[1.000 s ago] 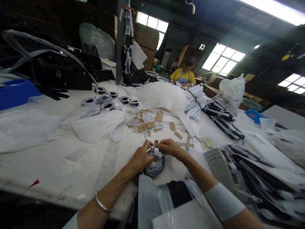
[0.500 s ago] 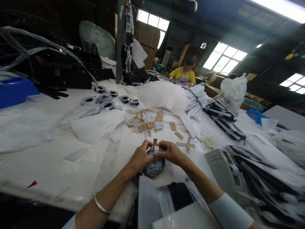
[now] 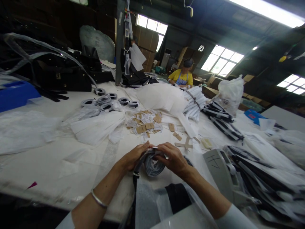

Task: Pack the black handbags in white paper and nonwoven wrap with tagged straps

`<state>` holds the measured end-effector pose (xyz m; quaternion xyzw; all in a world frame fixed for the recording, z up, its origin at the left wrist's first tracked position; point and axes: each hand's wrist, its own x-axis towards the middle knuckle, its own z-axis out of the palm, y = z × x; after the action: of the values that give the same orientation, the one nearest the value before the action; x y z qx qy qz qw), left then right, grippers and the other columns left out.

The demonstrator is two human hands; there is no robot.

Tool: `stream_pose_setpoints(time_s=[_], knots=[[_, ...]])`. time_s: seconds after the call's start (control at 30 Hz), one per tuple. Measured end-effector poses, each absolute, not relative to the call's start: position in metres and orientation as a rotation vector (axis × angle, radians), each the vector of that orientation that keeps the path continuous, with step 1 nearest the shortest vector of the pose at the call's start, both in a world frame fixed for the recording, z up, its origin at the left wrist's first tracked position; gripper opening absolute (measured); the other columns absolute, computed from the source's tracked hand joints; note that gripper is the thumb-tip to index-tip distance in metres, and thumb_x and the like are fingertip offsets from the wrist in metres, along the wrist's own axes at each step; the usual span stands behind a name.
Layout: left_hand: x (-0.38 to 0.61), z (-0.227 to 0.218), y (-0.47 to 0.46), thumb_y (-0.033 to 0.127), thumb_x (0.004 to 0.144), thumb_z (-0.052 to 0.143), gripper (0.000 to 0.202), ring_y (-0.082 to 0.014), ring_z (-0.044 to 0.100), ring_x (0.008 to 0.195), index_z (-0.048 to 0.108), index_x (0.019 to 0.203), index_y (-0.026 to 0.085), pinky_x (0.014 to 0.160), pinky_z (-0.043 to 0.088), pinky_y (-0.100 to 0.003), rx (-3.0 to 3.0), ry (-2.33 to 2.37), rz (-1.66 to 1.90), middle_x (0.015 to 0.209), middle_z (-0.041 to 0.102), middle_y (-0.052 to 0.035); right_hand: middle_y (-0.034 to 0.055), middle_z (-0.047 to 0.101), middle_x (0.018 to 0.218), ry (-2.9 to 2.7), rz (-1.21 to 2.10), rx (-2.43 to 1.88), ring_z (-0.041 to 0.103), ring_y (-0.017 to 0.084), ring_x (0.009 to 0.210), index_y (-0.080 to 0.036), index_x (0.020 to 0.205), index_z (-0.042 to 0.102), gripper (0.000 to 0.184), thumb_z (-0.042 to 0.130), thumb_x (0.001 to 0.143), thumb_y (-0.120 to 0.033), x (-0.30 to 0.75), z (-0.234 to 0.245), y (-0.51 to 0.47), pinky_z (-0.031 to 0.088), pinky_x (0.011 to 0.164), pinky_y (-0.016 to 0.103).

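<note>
A rolled-up strap [image 3: 151, 168], wrapped in thin pale film, is held on edge just above the tabletop. My left hand [image 3: 136, 156] is closed on its left side, the fingers partly hidden behind it. From the right, my right hand [image 3: 173, 158] pinches the top of the coil, with thumb and fingers on a small paper strip [image 3: 154, 148]. A dark strap end [image 3: 135, 175] hangs down at the left of the roll. Under my forearms lies a black piece with white sheeting [image 3: 177, 197].
A heap of brown paper tags [image 3: 144, 124] lies ahead of my hands. Several finished strap rolls [image 3: 104, 100] sit at the left back. A grey tape dispenser [image 3: 218, 171] and wrapped straps [image 3: 252, 178] stand at the right. Across the table a person in yellow [image 3: 181, 77] works.
The roll has turned and tilted between my hands, showing its coiled side more. The paper strip that stood upright at the top is now folded down under my fingers.
</note>
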<state>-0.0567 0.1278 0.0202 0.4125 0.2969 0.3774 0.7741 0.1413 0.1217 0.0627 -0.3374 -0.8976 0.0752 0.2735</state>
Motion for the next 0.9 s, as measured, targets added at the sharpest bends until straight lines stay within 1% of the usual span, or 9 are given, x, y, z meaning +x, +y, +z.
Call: stream_pose_setpoints(time_s=[0.1,0.17,0.27,0.37,0.47,0.53,0.6,0.73,0.9], knots=[[-0.06,0.028,0.128,0.06,0.081,0.061,0.047,-0.016,0.061,0.076,0.064,0.093,0.014,0.074,0.049,-0.029,1.045,0.676,0.769,0.085,0.068,-0.0039,0.0076,0.071,0.099,-2.437,0.099,-0.827,0.065,0.021,0.088,-0.022,0.103,0.064,0.012,0.061,0.092,-0.023,0.143,0.068,0.118,0.05,0.079,0.033],[-0.062,0.033,0.127,0.057,0.083,0.06,0.043,-0.0165,0.061,0.08,0.065,0.091,0.015,0.079,0.049,-0.03,1.167,0.696,0.763,0.087,0.069,-0.0032,0.0074,0.072,0.1,-2.423,0.05,-0.802,0.065,0.02,0.087,-0.022,0.103,0.064,0.011,0.057,0.094,-0.023,0.144,0.072,0.115,0.049,0.078,0.033],[-0.062,0.041,0.124,0.054,0.085,0.059,0.041,-0.0182,0.062,0.09,0.066,0.097,0.016,0.087,0.048,-0.031,1.227,0.673,0.755,0.094,0.069,-0.0038,0.0066,0.073,0.099,-2.393,0.014,-0.818,0.066,0.019,0.086,-0.022,0.103,0.065,0.011,0.057,0.095,-0.024,0.144,0.077,0.111,0.048,0.077,0.033],[-0.059,0.051,0.118,0.045,0.079,0.067,0.038,-0.0201,0.062,0.097,0.068,0.103,0.016,0.091,0.046,-0.032,1.149,0.674,0.778,0.1,0.07,-0.0052,0.0066,0.073,0.099,-2.387,-0.04,-0.822,0.067,0.02,0.086,-0.022,0.104,0.065,0.012,0.058,0.095,-0.025,0.143,0.082,0.108,0.047,0.076,0.034],[-0.051,0.059,0.112,0.038,0.073,0.072,0.038,-0.0182,0.064,0.086,0.07,0.101,0.013,0.083,0.047,-0.029,0.998,0.695,0.831,0.09,0.072,-0.0051,0.0067,0.073,0.101,-2.356,-0.129,-0.798,0.066,0.02,0.088,-0.022,0.102,0.065,0.011,0.057,0.095,-0.022,0.142,0.087,0.104,0.047,0.077,0.034],[-0.047,0.062,0.109,0.038,0.072,0.073,0.038,-0.0158,0.063,0.074,0.07,0.099,0.012,0.075,0.046,-0.026,0.927,0.705,0.864,0.079,0.071,-0.0038,0.0066,0.072,0.102,-2.315,-0.194,-0.774,0.065,0.02,0.091,-0.022,0.096,0.066,0.01,0.057,0.095,-0.02,0.141,0.089,0.101,0.047,0.079,0.035],[-0.044,0.062,0.108,0.039,0.072,0.072,0.038,-0.0149,0.061,0.068,0.07,0.098,0.011,0.07,0.046,-0.026,0.904,0.71,0.889,0.073,0.069,-0.0027,0.0062,0.072,0.102,-2.296,-0.23,-0.756,0.065,0.021,0.093,-0.023,0.088,0.066,0.011,0.058,0.094,-0.02,0.141,0.091,0.097,0.047,0.082,0.037],[-0.042,0.06,0.108,0.041,0.074,0.072,0.04,-0.0168,0.063,0.073,0.07,0.102,0.013,0.076,0.048,-0.028,0.954,0.701,0.88,0.075,0.069,-0.0023,0.0056,0.073,0.102,-2.344,-0.176,-0.718,0.065,0.02,0.092,-0.023,0.084,0.065,0.014,0.057,0.094,-0.021,0.144,0.093,0.093,0.051,0.082,0.036],[-0.041,0.062,0.108,0.041,0.075,0.068,0.036,-0.0173,0.064,0.079,0.071,0.1,0.015,0.08,0.048,-0.028,1.018,0.697,0.859,0.085,0.072,-0.0037,0.0084,0.07,0.116,-2.436,-0.111,-0.696,0.066,0.02,0.104,-0.021,0.091,0.065,0.018,0.049,0.095,-0.012,0.149,0.094,0.091,0.055,0.086,0.032]])
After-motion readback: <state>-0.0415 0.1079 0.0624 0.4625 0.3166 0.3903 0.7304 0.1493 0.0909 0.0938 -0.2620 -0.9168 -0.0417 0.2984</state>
